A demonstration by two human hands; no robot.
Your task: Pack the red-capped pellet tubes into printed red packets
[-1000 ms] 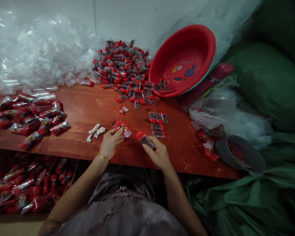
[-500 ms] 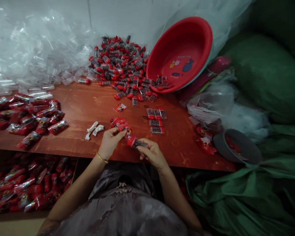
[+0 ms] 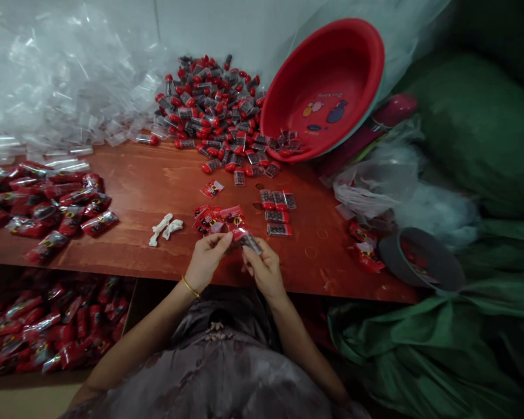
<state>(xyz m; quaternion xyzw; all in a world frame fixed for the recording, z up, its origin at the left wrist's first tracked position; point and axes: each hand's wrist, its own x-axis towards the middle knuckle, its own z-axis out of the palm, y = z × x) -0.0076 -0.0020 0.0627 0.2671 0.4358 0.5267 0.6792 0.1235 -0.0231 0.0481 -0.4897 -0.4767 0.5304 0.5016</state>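
Note:
My left hand (image 3: 209, 257) is closed, thumb and forefinger pinching the edge of a small red-capped clear tube (image 3: 250, 241) where a red printed card (image 3: 233, 217) meets its cap end. My right hand (image 3: 265, 269) grips the clear end of this tube, which has dark contents and tilts down to the right. Just beyond my left fingers lies a small pile of red printed cards (image 3: 207, 220), with a single card (image 3: 212, 188) farther back. To the right, several red-capped tubes (image 3: 278, 216) are laid in short rows. My left fingertips partly hide the card's lower edge.
A heap of red-capped tubes (image 3: 213, 110) lies at the back, beside a tilted red basin (image 3: 305, 75). Clear plastic sleeves (image 3: 70, 75) and red wrapped packs (image 3: 48, 203) cover the left. White finger cots or scraps (image 3: 160, 229) and a grey bowl (image 3: 395, 256) are also on the table.
My hands have moved slightly right and closer together. The held tube and card have turned, so the card now stands more above the cap. The view has shifted a little.

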